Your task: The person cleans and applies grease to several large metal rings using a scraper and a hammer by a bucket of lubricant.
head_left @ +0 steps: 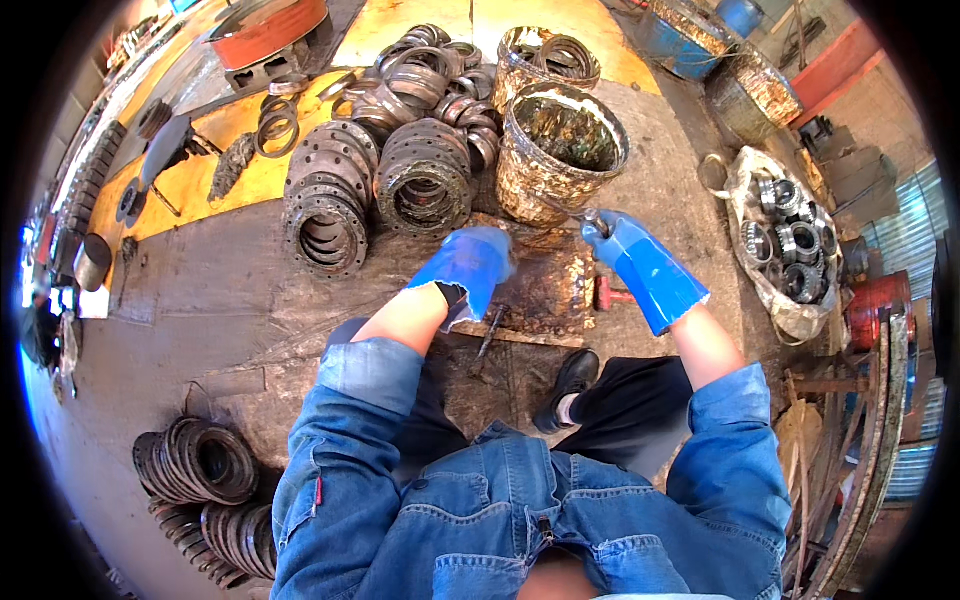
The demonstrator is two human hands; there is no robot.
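Currently, in the head view, the right hand (613,238) is wrapped around a metal tool (588,214) whose long axis slants left and away, toward the coated bucket (528,172); the left hand (473,258) (blurred, spread or pinching, I cannot tell) hangs farther off, left of the tool

left hand (470,262): blurred, grip unclear | orange drum (272,38): top cropped
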